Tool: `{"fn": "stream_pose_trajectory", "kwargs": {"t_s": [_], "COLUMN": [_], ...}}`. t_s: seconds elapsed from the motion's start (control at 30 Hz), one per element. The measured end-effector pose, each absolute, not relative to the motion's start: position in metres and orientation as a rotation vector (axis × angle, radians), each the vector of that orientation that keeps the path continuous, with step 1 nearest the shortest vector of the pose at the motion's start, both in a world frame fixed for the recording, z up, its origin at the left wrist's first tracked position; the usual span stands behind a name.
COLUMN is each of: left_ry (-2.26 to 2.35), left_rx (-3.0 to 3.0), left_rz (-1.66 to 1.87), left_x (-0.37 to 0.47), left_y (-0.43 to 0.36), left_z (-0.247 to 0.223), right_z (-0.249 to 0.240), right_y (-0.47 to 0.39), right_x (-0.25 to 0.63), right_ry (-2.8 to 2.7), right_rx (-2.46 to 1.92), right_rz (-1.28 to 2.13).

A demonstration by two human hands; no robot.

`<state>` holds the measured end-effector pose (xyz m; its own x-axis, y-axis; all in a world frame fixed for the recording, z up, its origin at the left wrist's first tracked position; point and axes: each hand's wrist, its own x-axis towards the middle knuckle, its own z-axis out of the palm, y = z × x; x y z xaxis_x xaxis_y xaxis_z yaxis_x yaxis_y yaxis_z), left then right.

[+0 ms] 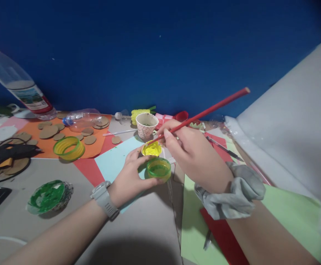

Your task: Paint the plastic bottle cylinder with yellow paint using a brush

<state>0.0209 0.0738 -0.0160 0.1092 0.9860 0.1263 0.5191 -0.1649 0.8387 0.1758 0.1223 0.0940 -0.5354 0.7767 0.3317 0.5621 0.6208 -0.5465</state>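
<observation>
Between its thumb and fingers, my left hand [134, 175] grips a green-yellow plastic ring [159, 168], which looks like a section cut from a bottle. Held like a pen, a red-handled paintbrush [212, 109] slants through my right hand [193, 151]. The brush's lower end reaches into a small cup of yellow paint [152, 148] just behind the ring; its bristles are hard to make out. A patterned paper cup [146, 126] stands behind the paint. Off to the left, a second green-yellow ring [69, 148] rests on orange paper [96, 141].
A dish of green paint [48, 197] sits at the left, near a black corded tool [14, 152]. Cardboard discs [48, 131], a lying clear bottle [83, 119] and a tall water bottle [29, 88] are further back. Green paper [195, 228] and a pen [226, 149] lie on the right.
</observation>
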Motion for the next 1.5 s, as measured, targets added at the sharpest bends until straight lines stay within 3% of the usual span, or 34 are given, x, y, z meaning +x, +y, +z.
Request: {"fn": "stream_pose_trajectory", "kwargs": {"t_s": [0.27, 0.67, 0.93, 1.03, 1.27, 1.5], "left_ry": [1.475, 1.469, 1.474, 1.484, 1.484, 1.499], "left_rx": [1.743, 1.755, 1.737, 1.738, 1.747, 1.756], "left_rz": [0.930, 0.931, 0.936, 0.934, 0.925, 0.917], "left_x": [0.021, 0.020, 0.018, 0.018, 0.018, 0.019], "left_y": [0.072, 0.074, 0.074, 0.074, 0.075, 0.074], "left_z": [-0.014, -0.015, -0.015, -0.015, -0.015, -0.014], "right_z": [0.088, 0.081, 0.074, 0.075, 0.080, 0.077], "right_y": [0.124, 0.133, 0.135, 0.134, 0.135, 0.138], "right_x": [0.175, 0.177, 0.190, 0.190, 0.187, 0.183], "right_ry": [-2.155, -2.228, -2.504, -2.543, -2.572, -2.318], "right_rx": [-1.047, -0.995, -0.775, -0.735, -0.754, -0.893], "right_rz": [0.738, 0.546, -0.104, -0.203, -0.178, 0.317]}}
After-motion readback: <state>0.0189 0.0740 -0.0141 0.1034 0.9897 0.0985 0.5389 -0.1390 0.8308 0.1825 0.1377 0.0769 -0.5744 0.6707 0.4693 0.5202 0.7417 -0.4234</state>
